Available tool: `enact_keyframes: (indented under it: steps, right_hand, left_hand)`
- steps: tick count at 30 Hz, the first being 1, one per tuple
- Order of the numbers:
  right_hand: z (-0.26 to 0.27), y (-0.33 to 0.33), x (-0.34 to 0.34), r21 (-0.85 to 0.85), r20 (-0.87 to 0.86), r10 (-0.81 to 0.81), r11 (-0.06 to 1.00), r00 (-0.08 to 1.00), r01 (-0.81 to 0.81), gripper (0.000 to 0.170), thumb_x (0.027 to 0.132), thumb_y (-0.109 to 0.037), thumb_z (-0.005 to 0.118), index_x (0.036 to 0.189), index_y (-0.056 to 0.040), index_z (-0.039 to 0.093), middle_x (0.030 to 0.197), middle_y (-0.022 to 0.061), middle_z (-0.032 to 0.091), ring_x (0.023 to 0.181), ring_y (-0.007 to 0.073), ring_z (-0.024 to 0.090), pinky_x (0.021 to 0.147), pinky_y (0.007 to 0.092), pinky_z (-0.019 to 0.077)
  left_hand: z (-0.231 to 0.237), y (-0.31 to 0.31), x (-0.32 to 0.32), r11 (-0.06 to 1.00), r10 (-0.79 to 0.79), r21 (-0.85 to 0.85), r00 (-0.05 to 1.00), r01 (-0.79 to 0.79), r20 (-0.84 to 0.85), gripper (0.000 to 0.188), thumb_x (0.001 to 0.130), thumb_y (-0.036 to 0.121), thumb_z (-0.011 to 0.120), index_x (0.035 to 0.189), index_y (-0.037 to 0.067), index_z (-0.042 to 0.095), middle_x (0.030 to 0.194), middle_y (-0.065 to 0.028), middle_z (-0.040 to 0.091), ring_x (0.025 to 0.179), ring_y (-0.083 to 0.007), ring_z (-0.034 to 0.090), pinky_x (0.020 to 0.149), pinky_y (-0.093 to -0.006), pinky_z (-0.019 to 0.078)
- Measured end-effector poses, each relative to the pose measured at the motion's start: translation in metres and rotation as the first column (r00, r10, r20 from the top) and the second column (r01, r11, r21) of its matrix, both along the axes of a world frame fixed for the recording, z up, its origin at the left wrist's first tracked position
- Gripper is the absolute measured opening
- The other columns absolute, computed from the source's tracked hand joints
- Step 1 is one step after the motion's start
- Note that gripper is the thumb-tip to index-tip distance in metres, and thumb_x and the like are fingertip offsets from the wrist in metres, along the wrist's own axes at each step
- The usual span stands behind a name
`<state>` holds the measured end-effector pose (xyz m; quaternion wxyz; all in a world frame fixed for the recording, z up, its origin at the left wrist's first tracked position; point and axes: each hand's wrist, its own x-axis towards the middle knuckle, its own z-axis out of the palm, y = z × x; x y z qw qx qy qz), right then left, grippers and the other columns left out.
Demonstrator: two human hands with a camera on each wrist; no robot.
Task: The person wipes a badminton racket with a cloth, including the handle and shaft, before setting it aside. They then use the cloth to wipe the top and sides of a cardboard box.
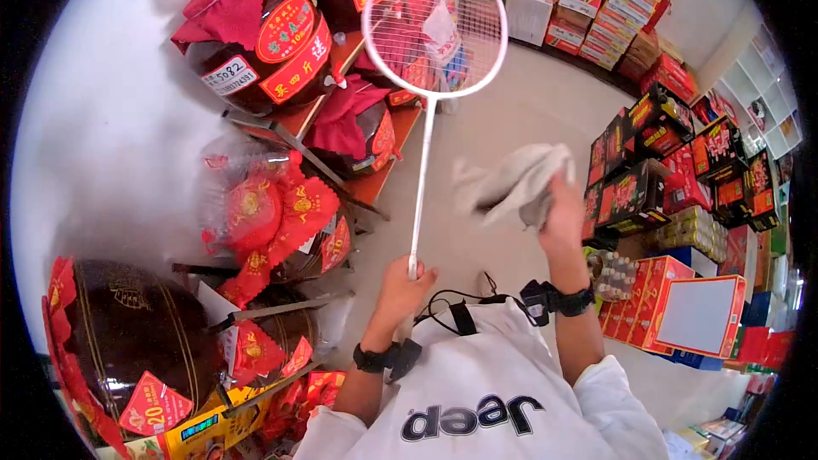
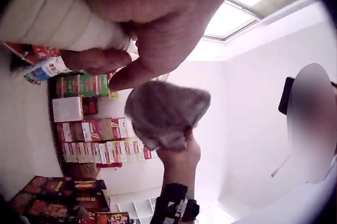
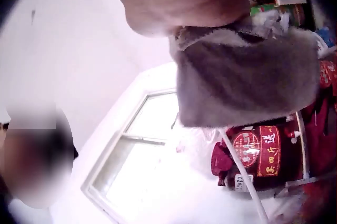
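A white badminton racket (image 1: 425,153) stands up from my left hand (image 1: 402,291), which grips its handle, the strings facing me at the top of the head view. In the left wrist view the fingers curl round the wrapped white grip (image 2: 58,16). To the right, my right hand (image 1: 561,220) holds a grey cloth (image 1: 520,181) bunched at one edge. The cloth's outer part hangs loose and is blurred, apart from the racket shaft in the head view. Seen from the right wrist, the cloth (image 3: 247,79) hides the fingertips and overlaps the top of the shaft.
Big dark jars (image 1: 136,332) with red cloths and labels line a shelf (image 1: 328,94) on the left, close to the left arm. Stacked black-and-red boxes (image 1: 635,196) and orange cartons (image 1: 652,298) stand on the right. More cartons (image 1: 588,0) are piled at the back.
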<state>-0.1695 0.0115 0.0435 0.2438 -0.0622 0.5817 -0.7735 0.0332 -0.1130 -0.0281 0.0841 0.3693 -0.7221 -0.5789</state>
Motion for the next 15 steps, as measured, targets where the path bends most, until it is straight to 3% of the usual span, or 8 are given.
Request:
enact_keyframes:
  steps: [1, 4, 5, 8, 12, 15]
  right_hand:
    - [-0.004, -0.001, -0.007, -0.291, 0.124, -0.118, 0.945, 0.985, 0.150, 0.039, 0.091, -0.032, 0.049, 0.114, -0.0002, 0.049, 0.102, 0.0096, 0.059, 0.091, 0.0223, 0.059, 0.079, 0.0358, 0.0475]
    - [-0.025, 0.002, -0.019, -0.264, 0.377, -0.078, 0.946, 0.923, 0.188, 0.038, 0.091, -0.033, 0.050, 0.112, -0.0019, 0.051, 0.101, 0.0098, 0.060, 0.088, 0.0231, 0.061, 0.077, 0.0370, 0.0492]
    - [-0.042, 0.005, -0.021, -0.198, 0.368, 0.023, 0.979, 0.930, 0.054, 0.037, 0.091, -0.035, 0.048, 0.107, -0.0018, 0.053, 0.095, 0.0111, 0.062, 0.084, 0.0223, 0.062, 0.072, 0.0356, 0.0508]
    - [-0.070, -0.006, -0.012, -0.330, 0.485, 0.248, 0.940, 0.839, -0.087, 0.034, 0.091, -0.034, 0.048, 0.106, -0.0028, 0.054, 0.094, 0.0101, 0.063, 0.082, 0.0224, 0.063, 0.071, 0.0357, 0.0512]
    - [0.034, -0.027, 0.019, -0.525, 0.555, 0.372, 0.850, 0.744, -0.034, 0.034, 0.092, -0.031, 0.047, 0.109, -0.0026, 0.054, 0.093, 0.0083, 0.064, 0.076, 0.0191, 0.063, 0.068, 0.0321, 0.0522]
    - [0.042, -0.027, 0.019, -0.618, 0.167, 0.540, 0.709, 0.825, -0.339, 0.034, 0.091, -0.027, 0.051, 0.113, -0.0013, 0.052, 0.098, 0.0062, 0.062, 0.082, 0.0151, 0.061, 0.073, 0.0294, 0.0506]
  left_hand:
    - [0.001, -0.001, 0.003, 1.000, -0.006, 0.009, 1.000, 0.007, -0.025, 0.030, 0.076, 0.012, 0.066, 0.060, 0.008, 0.040, 0.052, 0.0032, 0.041, 0.048, -0.0056, 0.039, 0.043, -0.0244, 0.0329]
    - [0.012, -0.002, 0.012, 0.999, -0.025, 0.033, 0.996, 0.028, -0.082, 0.029, 0.079, 0.007, 0.062, 0.062, 0.009, 0.038, 0.053, 0.0028, 0.044, 0.046, -0.0058, 0.044, 0.041, -0.0224, 0.0356]
    - [0.017, 0.000, 0.013, 0.998, -0.033, 0.043, 0.995, 0.037, -0.091, 0.029, 0.079, 0.007, 0.062, 0.063, 0.009, 0.039, 0.054, 0.0028, 0.044, 0.047, -0.0057, 0.044, 0.042, -0.0221, 0.0357]
    - [0.036, 0.008, 0.015, 0.998, -0.054, 0.029, 0.989, 0.059, -0.141, 0.026, 0.077, 0.005, 0.061, 0.063, 0.008, 0.039, 0.056, 0.0038, 0.043, 0.050, -0.0046, 0.041, 0.044, -0.0224, 0.0346]
    - [0.056, 0.022, 0.013, 0.990, -0.124, -0.089, 0.984, 0.114, -0.128, 0.020, 0.075, 0.004, 0.059, 0.064, 0.006, 0.042, 0.055, 0.0035, 0.042, 0.051, -0.0043, 0.036, 0.045, -0.0234, 0.0322]
    - [0.050, 0.036, 0.014, 0.988, -0.153, -0.043, 0.982, 0.149, -0.115, 0.021, 0.077, 0.005, 0.061, 0.065, 0.005, 0.043, 0.053, 0.0030, 0.039, 0.052, -0.0050, 0.035, 0.044, -0.0235, 0.0308]
